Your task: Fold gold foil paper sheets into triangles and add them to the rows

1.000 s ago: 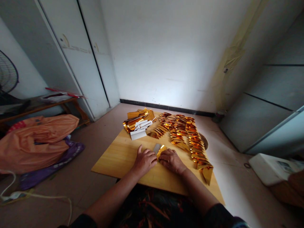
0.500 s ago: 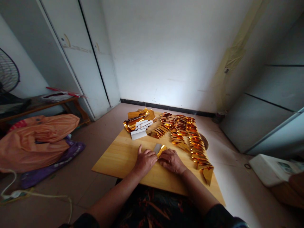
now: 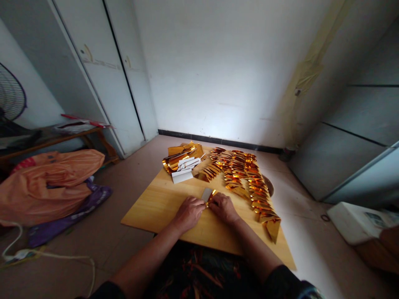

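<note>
Near the front of a wooden board [image 3: 149,207], my left hand [image 3: 189,211] is closed, its fingertips on a small piece of gold foil paper [image 3: 212,194] and beside a grey card [image 3: 206,194]. My right hand [image 3: 223,207] pinches the same gold piece from the other side. The two hands nearly touch. Rows of folded gold pieces [image 3: 260,195] lie to the right. At the back left are loose gold sheets [image 3: 174,151] with white paper strips [image 3: 188,163] and a folded white card [image 3: 182,176] on or beside them.
An orange bag [image 3: 46,178] and a purple bag [image 3: 68,220] lie on the floor at left, near a pale cable [image 3: 62,254]. A round container [image 3: 268,185] shows behind the board's right edge. A white box [image 3: 358,222] stands at right.
My left hand's raised thumb or finger has come down and its fingers have closed in. My right fingers have curled more tightly, and the gold piece looks narrower.
</note>
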`<state>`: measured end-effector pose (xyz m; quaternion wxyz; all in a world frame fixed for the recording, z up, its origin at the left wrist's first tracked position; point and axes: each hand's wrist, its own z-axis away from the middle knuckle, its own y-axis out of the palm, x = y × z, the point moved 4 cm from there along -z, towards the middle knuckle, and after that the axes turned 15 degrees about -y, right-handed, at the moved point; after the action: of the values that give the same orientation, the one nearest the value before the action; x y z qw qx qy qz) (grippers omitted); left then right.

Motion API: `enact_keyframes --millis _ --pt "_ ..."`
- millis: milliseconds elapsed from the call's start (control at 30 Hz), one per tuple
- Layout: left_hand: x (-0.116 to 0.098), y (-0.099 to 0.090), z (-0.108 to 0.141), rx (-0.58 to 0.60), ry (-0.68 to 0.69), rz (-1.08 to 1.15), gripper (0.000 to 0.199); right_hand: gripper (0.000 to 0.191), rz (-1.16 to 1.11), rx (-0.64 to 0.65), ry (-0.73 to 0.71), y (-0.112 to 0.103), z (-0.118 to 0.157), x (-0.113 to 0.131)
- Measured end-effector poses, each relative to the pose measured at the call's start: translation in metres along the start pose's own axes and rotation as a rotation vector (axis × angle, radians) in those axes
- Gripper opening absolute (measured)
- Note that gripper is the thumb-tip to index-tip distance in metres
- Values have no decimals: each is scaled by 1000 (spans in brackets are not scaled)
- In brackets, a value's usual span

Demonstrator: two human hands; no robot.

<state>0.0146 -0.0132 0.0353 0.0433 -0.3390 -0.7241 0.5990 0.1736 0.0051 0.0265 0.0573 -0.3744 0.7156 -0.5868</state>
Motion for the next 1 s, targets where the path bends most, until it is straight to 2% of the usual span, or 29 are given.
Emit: enact_keyframes --millis 300,533,767,900,1000 --pt "4 -11 7 19 31 -5 29 9 3 58 126 0 -8 -1" --pt "0 -15 6 40 26 -13 22 7 33 103 160 0 -11 -2" --pt "1 -12 1 30 28 8 17 8 86 136 190 -4 -15 4" --pt "-2 -9 -1 44 59 61 17 9 109 122 172 -2 -15 5" --pt "-4 -8 -1 38 29 81 16 7 111 110 177 0 -14 3"
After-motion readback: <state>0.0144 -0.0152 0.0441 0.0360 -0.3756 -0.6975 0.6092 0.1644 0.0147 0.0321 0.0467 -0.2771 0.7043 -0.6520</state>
